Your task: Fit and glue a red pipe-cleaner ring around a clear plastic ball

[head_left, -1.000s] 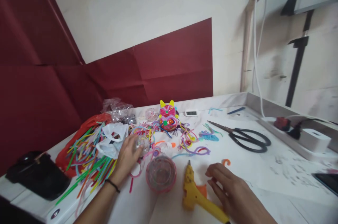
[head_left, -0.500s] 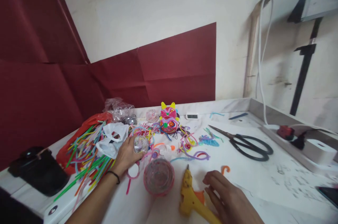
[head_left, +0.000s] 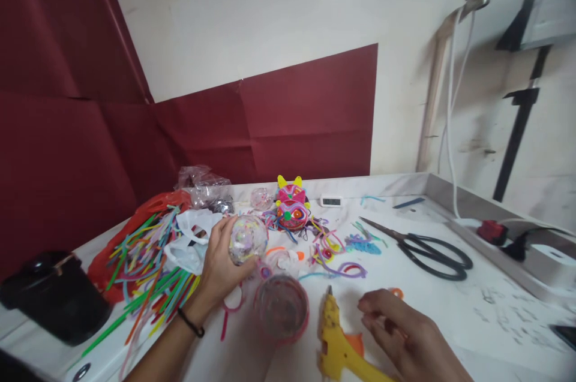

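My left hand (head_left: 224, 268) is wrapped around a clear round plastic piece (head_left: 247, 239), holding it up above the table. Colours show through its see-through wall; whether it is a ball or a cup I cannot tell. Below it stands a clear round tub (head_left: 282, 310) with a pink rim. My right hand (head_left: 400, 325) hovers with loosely bent fingers and nothing in them, just right of a yellow glue gun (head_left: 333, 340). Behind the glue gun, purple and pink pipe cleaners (head_left: 346, 268) lie curled. A colourful animal figure (head_left: 292, 208) with yellow ears stands at the back.
Large black-handled scissors (head_left: 432, 256) lie to the right. Many pipe cleaners (head_left: 148, 274) spill from a red bag (head_left: 101, 262) at left, next to a white plastic bag (head_left: 191, 250). A black container (head_left: 54, 298) stands far left. A power strip (head_left: 508, 250) runs along the right edge.
My left hand has lifted the clear round piece off the table, bringing it nearer. My right hand stays beside the glue gun. The whole view has shifted slightly.
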{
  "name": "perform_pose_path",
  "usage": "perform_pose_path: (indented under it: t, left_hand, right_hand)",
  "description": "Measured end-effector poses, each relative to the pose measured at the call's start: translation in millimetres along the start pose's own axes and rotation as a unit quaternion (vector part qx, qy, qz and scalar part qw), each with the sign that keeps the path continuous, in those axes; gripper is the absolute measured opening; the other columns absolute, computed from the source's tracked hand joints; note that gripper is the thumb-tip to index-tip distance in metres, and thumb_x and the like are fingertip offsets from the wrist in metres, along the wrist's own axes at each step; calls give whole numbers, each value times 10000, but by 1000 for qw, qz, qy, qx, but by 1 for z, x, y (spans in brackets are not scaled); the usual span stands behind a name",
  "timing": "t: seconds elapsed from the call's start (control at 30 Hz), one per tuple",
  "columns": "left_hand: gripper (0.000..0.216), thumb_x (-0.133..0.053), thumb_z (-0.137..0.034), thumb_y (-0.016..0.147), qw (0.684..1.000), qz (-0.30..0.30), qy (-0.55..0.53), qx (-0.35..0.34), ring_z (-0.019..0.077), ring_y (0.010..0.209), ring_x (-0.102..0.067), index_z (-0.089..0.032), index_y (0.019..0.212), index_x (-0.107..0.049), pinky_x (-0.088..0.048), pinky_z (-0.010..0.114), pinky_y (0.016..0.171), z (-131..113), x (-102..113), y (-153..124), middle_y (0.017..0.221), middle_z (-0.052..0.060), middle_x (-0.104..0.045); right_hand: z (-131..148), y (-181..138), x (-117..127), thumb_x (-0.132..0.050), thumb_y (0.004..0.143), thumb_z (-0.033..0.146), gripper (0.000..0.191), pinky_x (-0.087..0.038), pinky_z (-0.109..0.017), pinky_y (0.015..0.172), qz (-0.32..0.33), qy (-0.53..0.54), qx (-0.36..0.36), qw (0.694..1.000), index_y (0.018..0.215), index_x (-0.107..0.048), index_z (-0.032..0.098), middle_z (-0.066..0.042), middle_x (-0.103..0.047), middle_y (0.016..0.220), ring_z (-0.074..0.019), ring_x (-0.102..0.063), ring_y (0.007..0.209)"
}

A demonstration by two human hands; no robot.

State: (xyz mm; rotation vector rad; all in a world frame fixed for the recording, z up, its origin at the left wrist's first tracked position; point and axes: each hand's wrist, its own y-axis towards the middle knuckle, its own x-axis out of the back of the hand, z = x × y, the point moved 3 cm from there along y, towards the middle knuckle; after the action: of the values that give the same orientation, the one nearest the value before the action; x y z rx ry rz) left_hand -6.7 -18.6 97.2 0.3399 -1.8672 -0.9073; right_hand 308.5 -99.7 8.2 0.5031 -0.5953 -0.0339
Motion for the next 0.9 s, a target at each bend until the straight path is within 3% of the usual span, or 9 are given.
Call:
perform_pose_path:
  t: [0.1,0.2,0.23,0.3,0.4,0.5,0.57,0.7,0.9]
  left_hand:
    - [788,-703,-396,671,997,17,-78,22,350,1276,-442,-174,1366,-405,-371,500,1066,-18,4,1,1349,148,-462]
    - [787,-694,-484,685,984,53,-169,21,359,1282,-442,-191,1362,-419,-373,512,1058,-41,3,0,1361,154,-484]
    - [805,-699,-511,679,981,58,-184,15,364,1289,-437,-193,1363,-419,-363,521,1063,-48,2,-2,1369,160,-483]
    - [838,-713,-544,665,977,71,-203,3,369,1298,-434,-195,1368,-418,-360,525,1066,-61,-1,-5,1386,169,-477]
    - [863,-728,-553,654,972,97,-214,-15,371,1305,-437,-195,1375,-419,-386,520,1055,-73,-6,-10,1402,176,-477]
    - [773,-693,-530,713,971,103,-206,-56,354,1295,-462,-200,1365,-441,-430,499,1025,-76,-7,-15,1402,177,-495]
    - [599,-646,-491,776,976,65,-189,-91,327,1237,-523,-202,1285,-518,-470,471,984,-77,-3,-18,1342,166,-547]
    - [185,-581,-331,854,974,-52,-144,-166,237,953,-646,-194,977,-601,-531,372,832,-83,13,-22,990,99,-666]
    - [77,-488,-184,908,957,-68,-50,-279,185,760,-661,-204,927,-560,-513,365,783,-99,22,-25,795,30,-703]
  right_hand:
    - [21,12,1,-569,867,368,169,-541,-290,715,29,67,-44,996,948,-649,242,-52,-698,959,-194,-663,812]
    - [46,28,-3,-672,782,464,442,-527,-374,855,22,216,-127,968,1151,-616,227,-102,-672,1149,-260,-639,1035]
    - [54,34,-5,-716,734,483,523,-512,-393,891,4,280,-155,947,1164,-609,207,-116,-684,1127,-274,-629,1072]
    - [67,43,-16,-743,730,472,552,-495,-377,911,29,404,-205,891,1182,-592,193,-104,-700,1094,-253,-640,1071]
    - [81,51,-31,-804,681,418,431,-528,-322,787,49,554,-192,809,1004,-651,178,-64,-734,896,-211,-697,854]
    - [86,51,-38,-834,661,330,282,-542,-295,726,34,627,-169,760,836,-668,183,-31,-730,770,-181,-689,729]
    - [88,48,-37,-833,670,296,251,-541,-269,710,14,641,-164,750,825,-668,187,-11,-725,729,-160,-680,695]
    - [93,40,-33,-819,700,283,237,-529,-239,711,15,629,-163,760,840,-647,199,16,-716,712,-132,-670,674]
    - [91,34,-32,-833,676,307,281,-518,-239,700,-2,591,-173,788,787,-596,204,20,-707,696,-129,-660,646]
